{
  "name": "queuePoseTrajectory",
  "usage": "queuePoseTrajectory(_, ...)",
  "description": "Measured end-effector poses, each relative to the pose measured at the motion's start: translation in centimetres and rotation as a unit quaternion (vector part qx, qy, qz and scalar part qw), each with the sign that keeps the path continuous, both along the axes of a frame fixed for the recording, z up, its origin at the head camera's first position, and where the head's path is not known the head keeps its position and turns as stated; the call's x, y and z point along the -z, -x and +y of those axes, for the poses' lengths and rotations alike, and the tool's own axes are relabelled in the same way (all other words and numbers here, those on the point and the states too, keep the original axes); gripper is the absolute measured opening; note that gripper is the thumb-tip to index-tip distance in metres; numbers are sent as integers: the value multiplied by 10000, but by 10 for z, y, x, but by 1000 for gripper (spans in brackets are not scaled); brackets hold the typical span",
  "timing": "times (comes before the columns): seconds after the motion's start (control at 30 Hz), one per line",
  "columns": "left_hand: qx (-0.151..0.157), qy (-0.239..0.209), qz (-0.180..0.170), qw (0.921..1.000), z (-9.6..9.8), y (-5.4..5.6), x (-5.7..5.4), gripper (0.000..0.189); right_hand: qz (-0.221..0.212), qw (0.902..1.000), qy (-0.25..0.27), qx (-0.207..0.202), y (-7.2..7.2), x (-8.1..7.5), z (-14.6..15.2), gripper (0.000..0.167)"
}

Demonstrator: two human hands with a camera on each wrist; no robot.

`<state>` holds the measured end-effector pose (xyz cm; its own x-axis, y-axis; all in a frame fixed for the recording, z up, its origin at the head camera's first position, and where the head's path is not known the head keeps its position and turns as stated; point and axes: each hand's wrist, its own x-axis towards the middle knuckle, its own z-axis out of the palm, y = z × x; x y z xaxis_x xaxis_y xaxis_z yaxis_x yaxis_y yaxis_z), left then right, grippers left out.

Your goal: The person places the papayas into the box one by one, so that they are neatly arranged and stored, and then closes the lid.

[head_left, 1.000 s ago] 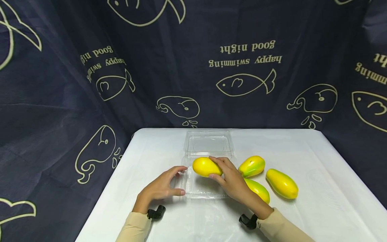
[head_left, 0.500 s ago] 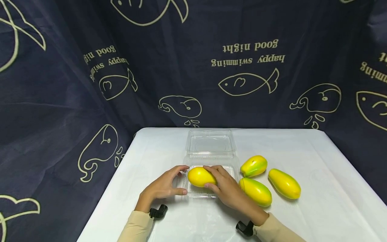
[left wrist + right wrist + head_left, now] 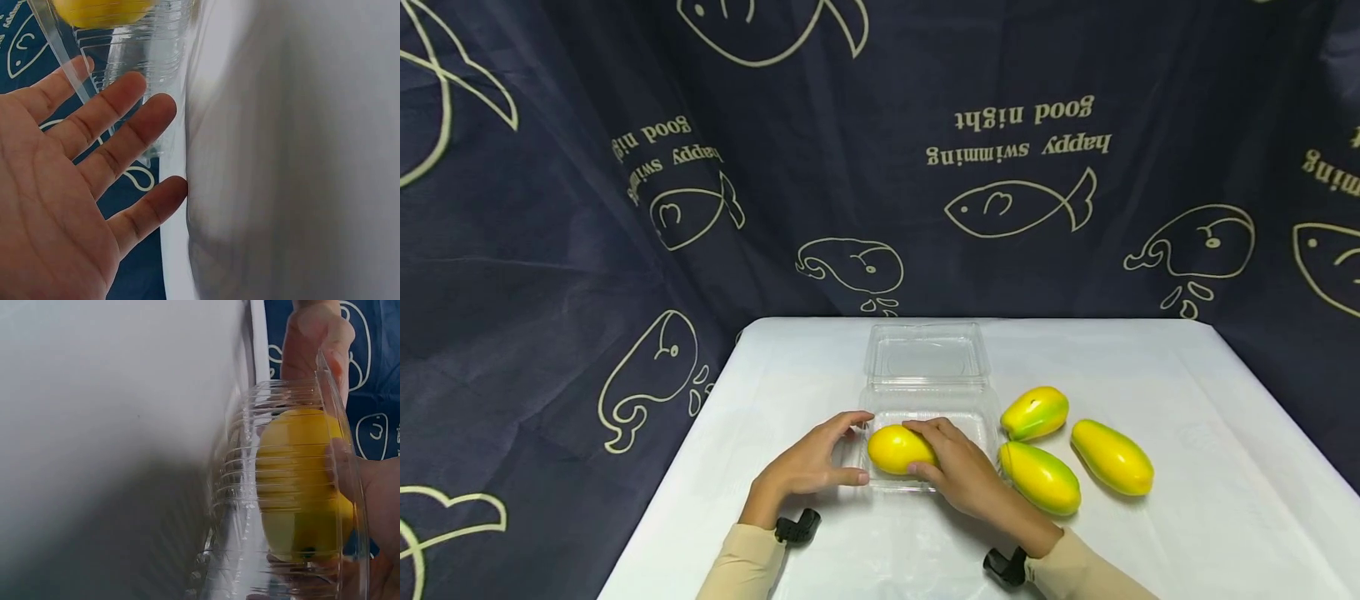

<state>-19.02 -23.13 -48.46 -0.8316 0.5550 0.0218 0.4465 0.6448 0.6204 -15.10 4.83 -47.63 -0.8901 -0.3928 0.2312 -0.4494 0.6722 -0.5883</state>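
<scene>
My right hand (image 3: 962, 467) grips a yellow papaya (image 3: 898, 449) with thumb and fingers on either side, low inside the near half of a clear plastic clamshell box (image 3: 880, 400). Through the ribbed box wall, the right wrist view shows the papaya (image 3: 300, 481) lengthwise, with the thumb at its side. At the box's left edge is my left hand (image 3: 808, 458), fingers spread and thumb apart, holding nothing. In the left wrist view the left hand (image 3: 69, 169) has its palm showing and fingertips close by the box wall (image 3: 125, 56).
Three more yellow-green papayas lie right of the box: one at the back (image 3: 1034, 412), one nearer (image 3: 1041, 477) and one farther right (image 3: 1112, 457). The box's raised lid (image 3: 928, 354) lies folded back behind. A dark printed cloth (image 3: 850, 167) hangs past the white table (image 3: 1187, 375).
The right hand has lowered the papaya toward the near part of the box, moving slightly left and toward the body. The left hand has kept its place at the box's left edge.
</scene>
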Motion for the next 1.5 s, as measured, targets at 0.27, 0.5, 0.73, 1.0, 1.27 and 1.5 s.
queuePoseTrajectory(0.27,-83,5,-46,10000,2,-1,-1,86,-172,9998,-35,-84,2,1,-1,58)
queuePoseTrajectory(0.5,-124,43,-85,9999,2,-1,0,87,-334,9994,-45,-121,4,2,-3,58)
queuePoseTrajectory(0.73,-81,18,-132,9999,2,-1,-1,90,-417,9990,-79,-151,4,0,0,57)
queuePoseTrajectory(1.0,-78,-22,-174,9998,2,-2,-1,87,-448,9987,-65,-244,3,-2,2,55)
queuePoseTrajectory(1.27,-60,10,-112,9999,2,-2,-2,85,-431,9988,42,-233,2,-2,4,55)
queuePoseTrajectory(1.5,-81,6,-156,9998,3,-2,-1,86,-339,9990,243,-146,1,-4,7,57)
